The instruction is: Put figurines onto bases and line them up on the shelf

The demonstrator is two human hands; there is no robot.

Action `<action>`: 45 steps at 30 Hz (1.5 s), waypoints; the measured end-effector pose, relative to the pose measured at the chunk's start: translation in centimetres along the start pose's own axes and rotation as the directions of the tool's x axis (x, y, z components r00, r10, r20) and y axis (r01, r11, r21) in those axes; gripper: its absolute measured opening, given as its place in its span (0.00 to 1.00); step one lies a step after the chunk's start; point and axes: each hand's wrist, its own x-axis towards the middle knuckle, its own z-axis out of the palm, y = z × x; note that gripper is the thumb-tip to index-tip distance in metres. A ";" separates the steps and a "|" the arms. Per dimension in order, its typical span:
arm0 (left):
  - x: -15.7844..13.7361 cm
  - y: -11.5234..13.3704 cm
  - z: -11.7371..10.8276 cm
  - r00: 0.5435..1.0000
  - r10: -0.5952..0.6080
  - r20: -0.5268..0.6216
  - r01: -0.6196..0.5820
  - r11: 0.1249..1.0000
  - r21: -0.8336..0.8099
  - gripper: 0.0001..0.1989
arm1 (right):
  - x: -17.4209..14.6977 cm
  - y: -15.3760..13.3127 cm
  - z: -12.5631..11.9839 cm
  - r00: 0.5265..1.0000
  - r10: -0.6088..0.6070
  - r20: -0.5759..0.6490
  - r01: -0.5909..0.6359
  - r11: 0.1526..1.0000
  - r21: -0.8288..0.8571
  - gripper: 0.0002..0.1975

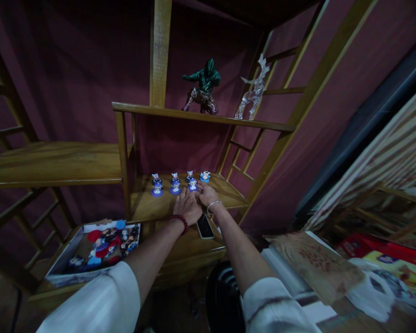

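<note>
The scene is dimly lit, with a cool, muted cast. The wall (83, 83) at far left is sunk in deep shadow. Faint glints are caught by the clear figurine (254, 95), and the white sleeves (100, 300) are rendered palest. The right post (328, 64) is slanted by wide-angle distortion. Small figurines (175, 187) are left soft; the near-right plastic bag (370, 289) is blurred.

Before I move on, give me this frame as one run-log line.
left hand: at rightmost purple figurine; right hand: at same figurine; shelf: figurines in two rows; phone: below hands in view; toy box: lower left
</note>
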 end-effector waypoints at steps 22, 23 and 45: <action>0.2 -0.1 0.1 1.000 -0.010 -0.016 0.009 1.000 -0.024 0.24 | -1.5 -2.8 -0.8 0.992 0.066 -0.111 -0.089 0.972 -0.217 0.23; 0.3 -0.1 0.1 1.000 -0.011 -0.018 0.010 1.000 -0.026 0.24 | -1.4 -2.6 -0.7 0.992 0.057 -0.111 -0.080 0.974 -0.211 0.23; 0.4 0.1 -0.1 0.999 -0.036 -0.029 0.036 0.999 -0.017 0.20 | -1.5 -3.3 -0.8 0.987 0.116 -0.113 -0.149 0.926 -0.346 0.22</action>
